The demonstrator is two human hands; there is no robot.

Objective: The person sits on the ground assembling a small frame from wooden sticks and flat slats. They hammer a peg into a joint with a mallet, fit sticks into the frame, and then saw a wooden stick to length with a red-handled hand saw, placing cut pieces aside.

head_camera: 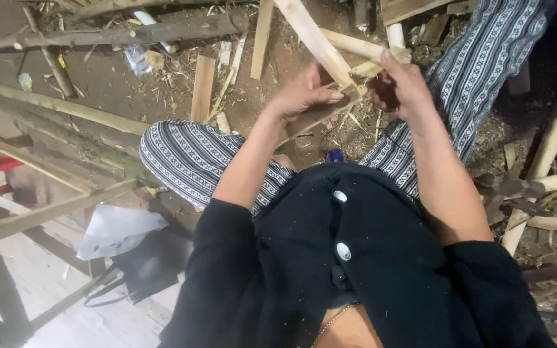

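Two hands worked at one pale split wooden stick (pixel 317 45). Left hand (pixel 304 93) clenched round its lower end, thumb pressed on top. Right hand (pixel 402 84) closed round a dark object, too hidden to identify, just beside that end. Stick slanted up and away from both hands. Striped trousers (pixel 188 158) lay below them, wood offcuts (pixel 202 87) beyond, a hammer (pixel 507 189) to the right.

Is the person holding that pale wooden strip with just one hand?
No. Both hands are on it: the left hand grips the pale wooden strip from one side and the right hand closes on it from the other.
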